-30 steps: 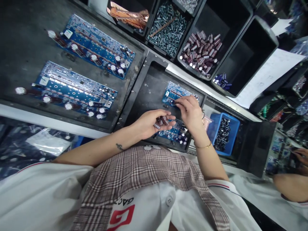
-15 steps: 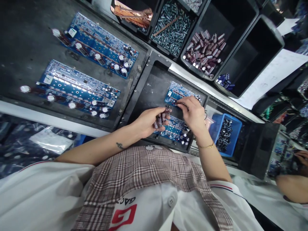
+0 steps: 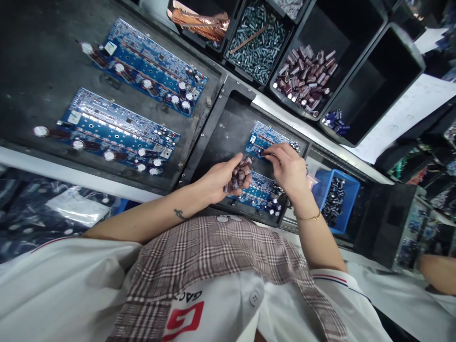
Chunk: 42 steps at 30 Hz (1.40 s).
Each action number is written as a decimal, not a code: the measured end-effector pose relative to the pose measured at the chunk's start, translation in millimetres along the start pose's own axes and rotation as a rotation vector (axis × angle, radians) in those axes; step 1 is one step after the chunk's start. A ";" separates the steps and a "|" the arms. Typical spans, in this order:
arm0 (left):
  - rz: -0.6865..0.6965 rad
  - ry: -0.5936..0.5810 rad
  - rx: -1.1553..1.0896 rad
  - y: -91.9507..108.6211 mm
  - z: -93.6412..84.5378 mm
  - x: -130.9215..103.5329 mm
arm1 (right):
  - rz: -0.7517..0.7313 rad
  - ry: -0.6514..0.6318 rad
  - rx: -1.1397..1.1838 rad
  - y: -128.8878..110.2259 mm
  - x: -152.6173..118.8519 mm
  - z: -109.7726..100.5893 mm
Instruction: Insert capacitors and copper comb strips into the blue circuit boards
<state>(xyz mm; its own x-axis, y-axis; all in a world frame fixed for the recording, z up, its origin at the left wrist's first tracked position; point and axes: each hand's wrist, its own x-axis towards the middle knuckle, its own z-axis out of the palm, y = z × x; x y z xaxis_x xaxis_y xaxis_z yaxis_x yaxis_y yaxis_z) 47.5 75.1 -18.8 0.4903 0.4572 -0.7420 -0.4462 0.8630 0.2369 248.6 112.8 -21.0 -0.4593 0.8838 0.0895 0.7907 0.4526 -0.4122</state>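
Several brown cylindrical capacitors [image 3: 239, 178] lie in my left hand [image 3: 223, 179], whose fingers curl round them over the near circuit board [image 3: 258, 192]. The fingertips of my right hand [image 3: 287, 166] are pinched together at the lower edge of the far blue circuit board [image 3: 261, 135]. A small dark part shows at those fingertips, mostly hidden by them. Both boards lie in a black frame [image 3: 217, 137], and my hands cover parts of them.
Two larger boards [image 3: 149, 69] [image 3: 117, 130] with capacitors lie on the left. Behind the frame stand bins of copper strips [image 3: 203, 21], small metallic parts [image 3: 258, 45], brown capacitors [image 3: 308, 76] and blue capacitors [image 3: 337, 121]. A blue box [image 3: 351, 202] is at right, near another person's arm [image 3: 440, 273].
My left hand has turned slightly and its thumb has lifted, showing more of the capacitors. My right hand stays at the far board's edge. The whole view has shifted slightly.
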 end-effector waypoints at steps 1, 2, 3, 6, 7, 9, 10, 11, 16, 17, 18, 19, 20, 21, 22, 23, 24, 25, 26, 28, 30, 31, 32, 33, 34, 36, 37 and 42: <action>-0.007 -0.001 -0.005 -0.1 -0.2 0.3 | -0.007 -0.004 -0.004 0.2 0.6 -0.2; -0.011 -0.005 -0.010 -0.4 -0.6 0.8 | -0.014 -0.004 -0.013 0.3 1.3 -0.2; -0.013 -0.012 -0.016 -0.6 -1.3 1.4 | -0.020 0.001 -0.027 0.2 1.8 -0.1; -0.023 -0.031 -0.035 -1.0 -3.6 3.1 | -0.041 0.013 -0.072 -0.8 2.4 0.3; -0.027 -0.037 -0.041 -0.9 -4.1 3.5 | -0.051 0.010 -0.082 -1.1 2.3 0.3; -0.039 -0.044 -0.051 -0.3 -4.4 3.9 | -0.073 -0.003 -0.097 -1.2 2.2 0.4; -0.045 -0.046 -0.057 0.2 -4.2 3.8 | -0.086 -0.004 -0.111 -0.8 2.2 0.5; -0.050 -0.046 -0.060 0.7 -3.8 3.6 | -0.102 -0.005 -0.133 -0.1 2.4 0.6; -0.094 -0.062 -0.052 2.8 -2.5 1.3 | -0.216 -0.065 -0.198 -1.8 3.7 -2.7; -0.106 -0.080 -0.057 3.0 -2.6 0.8 | -0.208 -0.055 -0.167 -5.7 4.1 -4.9; -0.114 -0.099 -0.061 3.0 -2.8 0.3 | -0.191 -0.040 -0.119 -11.0 4.7 -7.4; -0.118 -0.119 -0.063 3.0 -3.1 0.0 | -0.178 -0.035 -0.059 -17.5 5.5 -9.8; -0.123 -0.140 -0.065 3.0 -3.3 -0.2 | -0.176 -0.050 0.004 -24.3 6.7 -11.7; -0.125 -0.156 -0.073 3.0 -3.6 -0.2 | -0.185 -0.077 0.056 -30.5 8.4 -12.5; -0.117 -0.159 -0.092 3.0 -3.8 -0.1 | -0.190 -0.099 0.080 -35.3 10.4 -11.9; -0.097 -0.153 -0.123 3.2 -3.9 0.2 | -0.179 -0.104 0.067 -38.1 12.8 -9.9; -0.070 -0.136 -0.160 3.6 -3.9 0.6 | -0.150 -0.086 0.021 -38.5 15.4 -6.6; -0.038 -0.109 -0.200 4.1 -3.8 1.1 | -0.106 -0.052 -0.040 -36.8 18.1 -2.3; -0.008 -0.084 -0.233 4.6 -3.7 1.5 | -0.060 -0.023 -0.100 -33.5 20.6 2.4; 0.017 -0.072 -0.265 5.4 -3.3 2.0 | -0.011 -0.018 -0.173 -25.3 24.3 10.8; 0.019 -0.083 -0.258 5.4 -3.1 1.9 | -0.015 -0.047 -0.191 -19.4 26.0 15.3; 0.027 -0.087 -0.245 5.1 -3.2 1.5 | -0.022 -0.058 -0.197 -18.2 26.1 15.9; 0.039 -0.085 -0.226 4.7 -3.4 1.0 | -0.029 -0.069 -0.205 -18.2 26.0 15.6; 0.052 -0.081 -0.201 4.2 -3.8 0.5 | -0.036 -0.074 -0.216 -18.9 25.7 14.8; 0.065 -0.078 -0.175 3.7 -4.3 -0.1 | -0.044 -0.076 -0.228 -20.1 25.5 14.0; 0.084 -0.091 -0.129 3.0 -5.4 -1.5 | -0.069 -0.069 -0.256 -22.1 25.5 13.3; 0.095 -0.106 -0.115 2.8 -6.0 -2.2 | -0.090 -0.067 -0.271 -22.3 25.8 13.8; 0.181 -0.100 -0.142 3.1 -8.6 -4.9 | -0.201 -0.049 -0.257 -20.3 27.0 16.5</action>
<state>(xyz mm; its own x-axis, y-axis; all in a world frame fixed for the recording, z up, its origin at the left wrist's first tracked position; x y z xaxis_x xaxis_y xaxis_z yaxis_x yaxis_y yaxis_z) 37.3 73.6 -19.8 0.4615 0.6269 -0.6277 -0.6311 0.7293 0.2643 213.5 125.5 -25.2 -0.6303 0.7700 0.0993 0.7558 0.6378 -0.1482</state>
